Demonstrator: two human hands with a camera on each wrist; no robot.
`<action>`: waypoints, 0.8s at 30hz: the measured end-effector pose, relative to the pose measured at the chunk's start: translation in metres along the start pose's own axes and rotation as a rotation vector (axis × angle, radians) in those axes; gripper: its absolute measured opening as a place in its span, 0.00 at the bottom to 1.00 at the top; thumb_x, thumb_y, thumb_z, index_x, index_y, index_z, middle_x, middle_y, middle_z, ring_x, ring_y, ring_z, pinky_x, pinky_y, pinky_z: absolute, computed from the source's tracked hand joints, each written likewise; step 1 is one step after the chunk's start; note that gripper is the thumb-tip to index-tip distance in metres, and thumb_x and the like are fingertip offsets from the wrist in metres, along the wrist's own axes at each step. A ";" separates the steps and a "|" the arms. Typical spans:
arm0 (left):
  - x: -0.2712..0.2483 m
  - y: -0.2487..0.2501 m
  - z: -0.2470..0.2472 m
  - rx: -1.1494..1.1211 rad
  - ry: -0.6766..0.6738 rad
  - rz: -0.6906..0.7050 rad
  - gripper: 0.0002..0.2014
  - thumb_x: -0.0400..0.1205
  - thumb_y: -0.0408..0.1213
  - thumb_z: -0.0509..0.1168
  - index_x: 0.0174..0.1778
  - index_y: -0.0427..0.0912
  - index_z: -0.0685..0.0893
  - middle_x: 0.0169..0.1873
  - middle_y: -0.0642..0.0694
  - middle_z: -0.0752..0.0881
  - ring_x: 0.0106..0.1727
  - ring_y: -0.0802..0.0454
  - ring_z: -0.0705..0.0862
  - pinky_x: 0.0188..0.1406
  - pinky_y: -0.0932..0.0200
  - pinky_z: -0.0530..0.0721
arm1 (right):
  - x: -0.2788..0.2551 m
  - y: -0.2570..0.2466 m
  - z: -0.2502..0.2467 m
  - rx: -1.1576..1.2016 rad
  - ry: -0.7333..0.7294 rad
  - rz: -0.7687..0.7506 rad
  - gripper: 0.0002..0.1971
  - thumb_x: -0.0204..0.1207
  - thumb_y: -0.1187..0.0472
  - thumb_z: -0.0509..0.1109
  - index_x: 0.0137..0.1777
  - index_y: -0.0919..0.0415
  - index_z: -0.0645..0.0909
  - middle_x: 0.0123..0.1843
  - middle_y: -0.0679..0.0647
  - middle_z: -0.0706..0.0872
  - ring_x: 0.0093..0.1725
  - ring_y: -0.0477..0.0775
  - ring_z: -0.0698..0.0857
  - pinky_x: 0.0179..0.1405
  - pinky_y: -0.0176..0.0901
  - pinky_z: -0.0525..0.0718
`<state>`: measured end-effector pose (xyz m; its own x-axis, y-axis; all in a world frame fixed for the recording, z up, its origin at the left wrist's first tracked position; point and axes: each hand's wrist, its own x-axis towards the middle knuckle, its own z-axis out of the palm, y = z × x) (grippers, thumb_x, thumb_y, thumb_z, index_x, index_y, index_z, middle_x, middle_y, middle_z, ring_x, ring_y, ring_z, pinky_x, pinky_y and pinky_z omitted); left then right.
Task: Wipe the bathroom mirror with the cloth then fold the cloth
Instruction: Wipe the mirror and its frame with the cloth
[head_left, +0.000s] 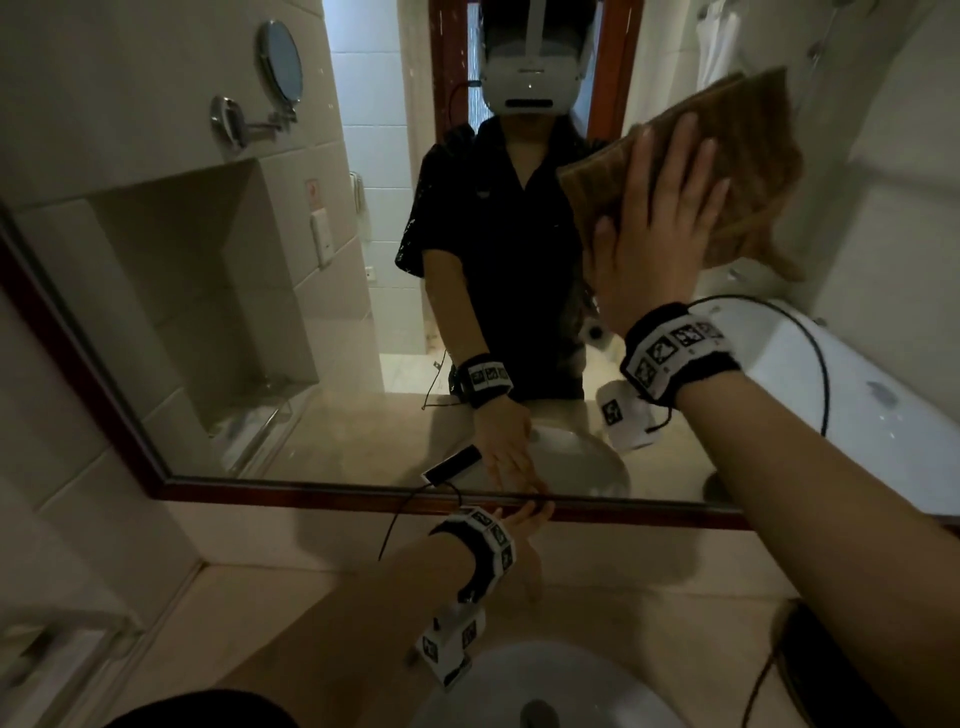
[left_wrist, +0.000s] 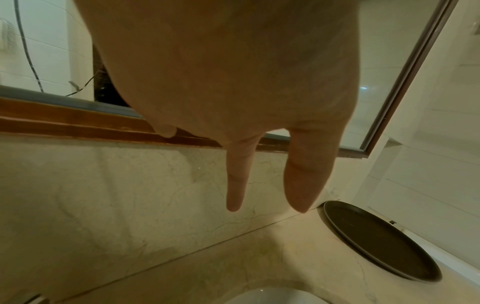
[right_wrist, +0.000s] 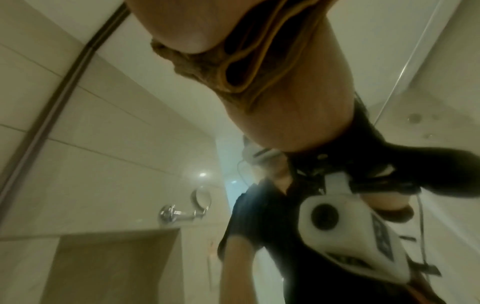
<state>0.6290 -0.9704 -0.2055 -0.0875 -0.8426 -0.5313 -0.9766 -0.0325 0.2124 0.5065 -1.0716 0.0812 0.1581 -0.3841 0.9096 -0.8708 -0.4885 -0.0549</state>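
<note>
- A folded brown cloth (head_left: 748, 171) lies flat against the glass of the bathroom mirror (head_left: 322, 312), high on its right side, with one corner hanging loose below
- The right hand (head_left: 665, 218) presses the cloth to the glass, fingers straight and spread across it; the right wrist view shows the cloth's (right_wrist: 249, 61) bunched folds under the palm
- The left hand (head_left: 530, 525) rests at the mirror's lower wooden frame (head_left: 363, 499), fingers relaxed and holding nothing; in the left wrist view two fingers (left_wrist: 235, 185) hang straight down in front of the marble backsplash (left_wrist: 103, 195)
- Below the frame, a pale stone counter (head_left: 260, 613) carries a white basin (head_left: 571, 691), and a dark round tray (left_wrist: 379, 240) sits just beside it at the right
- A round shaving mirror (head_left: 280, 62) on a chrome arm appears in the reflection, upper left
</note>
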 end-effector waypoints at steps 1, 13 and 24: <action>0.000 -0.002 -0.001 0.009 -0.010 -0.018 0.47 0.82 0.53 0.67 0.84 0.61 0.37 0.85 0.53 0.36 0.86 0.40 0.41 0.81 0.31 0.48 | -0.011 -0.009 0.006 -0.001 -0.013 -0.044 0.33 0.82 0.48 0.53 0.85 0.58 0.50 0.84 0.65 0.52 0.83 0.70 0.51 0.80 0.66 0.45; 0.002 0.002 -0.001 0.067 -0.045 -0.042 0.45 0.85 0.51 0.62 0.81 0.63 0.31 0.84 0.57 0.34 0.84 0.43 0.39 0.80 0.34 0.47 | -0.003 0.020 -0.002 0.031 -0.022 0.138 0.35 0.80 0.48 0.54 0.85 0.53 0.47 0.85 0.64 0.50 0.82 0.69 0.55 0.79 0.67 0.53; -0.008 0.007 0.002 0.040 0.072 0.026 0.39 0.87 0.47 0.59 0.86 0.54 0.39 0.86 0.50 0.40 0.86 0.48 0.42 0.82 0.45 0.41 | -0.108 -0.011 0.040 0.171 -0.326 -0.383 0.32 0.81 0.51 0.58 0.84 0.49 0.54 0.63 0.58 0.82 0.52 0.63 0.84 0.46 0.52 0.81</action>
<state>0.6224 -0.9624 -0.2017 -0.1000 -0.8792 -0.4658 -0.9814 0.0100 0.1918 0.5175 -1.0566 -0.0329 0.6104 -0.3637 0.7037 -0.6384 -0.7518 0.1652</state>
